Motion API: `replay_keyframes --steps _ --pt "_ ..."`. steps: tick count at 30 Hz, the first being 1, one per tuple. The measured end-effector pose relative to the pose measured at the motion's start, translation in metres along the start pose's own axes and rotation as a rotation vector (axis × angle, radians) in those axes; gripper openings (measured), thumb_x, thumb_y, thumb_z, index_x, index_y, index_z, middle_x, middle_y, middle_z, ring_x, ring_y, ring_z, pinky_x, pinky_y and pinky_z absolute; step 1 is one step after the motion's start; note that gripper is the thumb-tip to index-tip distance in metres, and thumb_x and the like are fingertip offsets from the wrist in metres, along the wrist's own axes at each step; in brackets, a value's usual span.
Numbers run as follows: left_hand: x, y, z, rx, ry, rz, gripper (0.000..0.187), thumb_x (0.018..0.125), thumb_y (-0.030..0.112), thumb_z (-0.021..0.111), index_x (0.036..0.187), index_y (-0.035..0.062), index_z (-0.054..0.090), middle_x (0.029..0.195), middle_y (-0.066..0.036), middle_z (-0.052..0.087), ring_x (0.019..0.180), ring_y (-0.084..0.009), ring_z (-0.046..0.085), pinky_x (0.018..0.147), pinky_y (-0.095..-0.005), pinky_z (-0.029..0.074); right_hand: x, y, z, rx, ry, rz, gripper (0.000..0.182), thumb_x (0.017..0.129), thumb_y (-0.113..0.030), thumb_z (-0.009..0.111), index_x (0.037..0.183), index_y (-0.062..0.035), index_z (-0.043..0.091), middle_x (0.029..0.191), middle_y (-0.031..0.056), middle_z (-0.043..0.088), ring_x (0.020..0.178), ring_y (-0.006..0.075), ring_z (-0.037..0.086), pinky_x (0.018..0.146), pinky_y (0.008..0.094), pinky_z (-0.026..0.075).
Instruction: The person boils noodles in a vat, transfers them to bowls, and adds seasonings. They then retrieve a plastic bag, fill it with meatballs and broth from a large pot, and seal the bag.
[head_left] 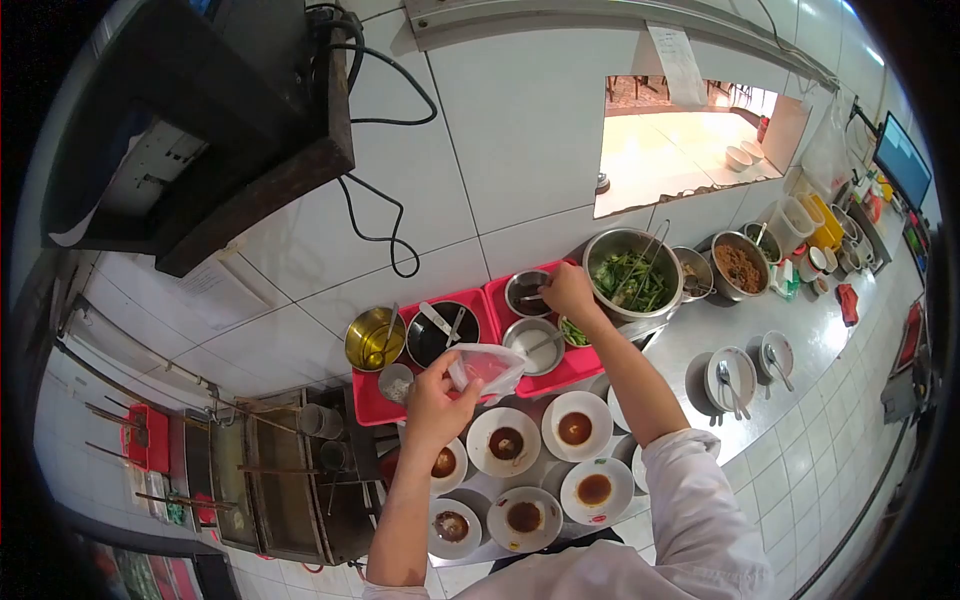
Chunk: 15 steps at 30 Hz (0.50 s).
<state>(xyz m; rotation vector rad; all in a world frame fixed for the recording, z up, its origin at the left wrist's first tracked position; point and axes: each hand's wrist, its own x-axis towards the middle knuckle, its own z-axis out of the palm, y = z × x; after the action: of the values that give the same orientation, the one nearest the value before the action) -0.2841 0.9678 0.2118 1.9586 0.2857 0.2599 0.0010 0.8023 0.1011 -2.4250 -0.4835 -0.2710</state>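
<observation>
My left hand (pixel 442 402) pinches a clear plastic bag (pixel 488 368), its mouth spread above the front of a red tray. Reaching farther back, my right hand (pixel 570 297) has its fingers closed at the rim of a small metal pot (pixel 527 293) with dark contents. A utensil handle seems to lie at those fingertips, but the grip is partly hidden. Just in front stands a metal pot of white granules (pixel 534 346) with a spoon in it. Chopped greens (pixel 573 332) show beside my right forearm. Left of the bag is a black pot (pixel 443 335) with utensils.
Several white bowls with dark sauce (pixel 574 429) stand along the counter's front. A pot of yellow oil (pixel 375 338) is at the left. Leafy greens (pixel 632 277) fill a large bowl at right. A dark shelf (pixel 260 200) juts out upper left.
</observation>
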Motion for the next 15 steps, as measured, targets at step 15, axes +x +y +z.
replay_keyframes --steps 15 --pt "0.047 0.011 0.018 -0.013 -0.026 -0.114 0.053 0.084 0.015 0.074 0.128 -0.0082 0.056 0.079 -0.019 0.073 0.061 -0.0188 0.071 0.057 -0.0315 0.055 -0.081 -0.100 -0.145 0.444 0.040 -0.285 0.008 0.079 -0.001 0.071 0.086 0.0001 0.075 0.071 0.0141 0.066 0.060 0.0247 0.065 0.060 0.0375 0.052"
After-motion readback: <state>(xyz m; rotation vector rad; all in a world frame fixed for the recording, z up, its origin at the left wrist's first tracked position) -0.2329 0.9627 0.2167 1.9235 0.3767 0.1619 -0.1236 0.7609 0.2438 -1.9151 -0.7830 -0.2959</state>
